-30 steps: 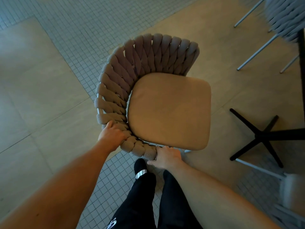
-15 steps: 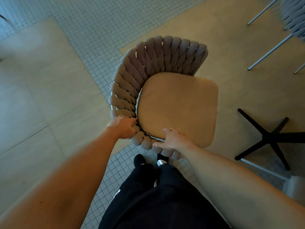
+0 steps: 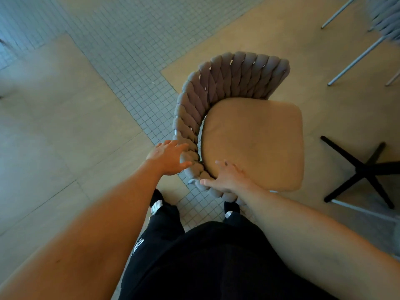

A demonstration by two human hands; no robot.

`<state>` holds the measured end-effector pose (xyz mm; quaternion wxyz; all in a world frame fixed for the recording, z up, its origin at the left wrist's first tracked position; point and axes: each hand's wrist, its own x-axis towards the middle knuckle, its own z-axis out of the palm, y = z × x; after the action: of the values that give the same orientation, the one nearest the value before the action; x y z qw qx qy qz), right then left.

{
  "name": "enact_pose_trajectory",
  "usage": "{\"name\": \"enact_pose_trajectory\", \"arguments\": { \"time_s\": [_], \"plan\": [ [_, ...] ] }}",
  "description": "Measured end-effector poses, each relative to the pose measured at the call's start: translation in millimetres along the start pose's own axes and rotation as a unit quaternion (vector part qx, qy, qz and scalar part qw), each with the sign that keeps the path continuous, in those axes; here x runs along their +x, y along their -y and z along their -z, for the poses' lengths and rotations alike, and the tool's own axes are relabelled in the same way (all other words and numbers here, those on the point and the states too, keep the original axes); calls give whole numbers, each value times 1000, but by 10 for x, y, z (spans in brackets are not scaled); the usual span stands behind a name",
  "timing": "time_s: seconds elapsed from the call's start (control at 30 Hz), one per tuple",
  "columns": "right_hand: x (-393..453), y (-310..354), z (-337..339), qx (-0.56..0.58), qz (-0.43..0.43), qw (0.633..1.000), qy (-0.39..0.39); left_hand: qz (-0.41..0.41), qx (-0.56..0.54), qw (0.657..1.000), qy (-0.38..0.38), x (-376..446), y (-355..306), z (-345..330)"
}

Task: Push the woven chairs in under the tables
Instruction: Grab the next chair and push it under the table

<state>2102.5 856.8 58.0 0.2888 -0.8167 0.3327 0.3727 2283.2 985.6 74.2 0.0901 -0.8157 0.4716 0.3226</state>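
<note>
Head view, looking down. Floor (image 3: 65,131): large beige slabs crossed by bands of small grey mosaic tile; the far left edge is blurred. Left hand (image 3: 167,159): fingers straight and spread, grip released, the fingertips lying against the outer weave of the chair's back; whether the palm presses on it cannot be told. Woven chair (image 3: 227,83): stands on the floor at centre, well apart from the table base, its curved grey rope back open toward the right; the chair legs are hidden beneath the seat. Seat cushion (image 3: 255,144): tan, rounded square, filling the curve of the back. Right hand (image 3: 227,178): laid flat on the near end of the woven back and the cushion's near corner, fingers extended, grip released, nothing clasped; the forearm covers the lowest strands of the weave. Below the hands, dark trousers (image 3: 205,256) and two dark shoes, partly cut off by the legs. Table base (image 3: 363,169): black crossed feet at right; the column and the table top run out of frame. Second chair (image 3: 385,16): upper right corner, blurred, only thin metal legs and a patch of weave visible.
</note>
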Motion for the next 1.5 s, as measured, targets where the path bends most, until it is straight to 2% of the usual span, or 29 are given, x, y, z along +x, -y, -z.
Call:
{"name": "enact_pose_trajectory", "arguments": {
  "time_s": [0.33, 0.67, 0.83, 1.03, 1.27, 1.5],
  "plan": [
    [49, 1039, -178, 74, -90, 993, -31, -101, 90, 991, 14, 5, 1004, 422],
    [115, 1684, -202, 155, -120, 977, -78, -152, 145, 978, 14, 200, 1650, 714],
    [345, 1751, -55, 170, -151, 971, -79, -189, 179, 966, 7, 502, 1736, 978],
    [539, 1794, 81, 234, -195, 948, -94, -234, 244, 940, 32, 985, 1707, 1233],
    [775, 1772, 240, 307, -237, 917, -91, -307, 311, 897, 69, 1577, 1500, 1494],
    [874, 1883, 329, 375, -282, 878, -98, -376, 358, 852, 73, 1937, 1346, 1722]
  ]
}}
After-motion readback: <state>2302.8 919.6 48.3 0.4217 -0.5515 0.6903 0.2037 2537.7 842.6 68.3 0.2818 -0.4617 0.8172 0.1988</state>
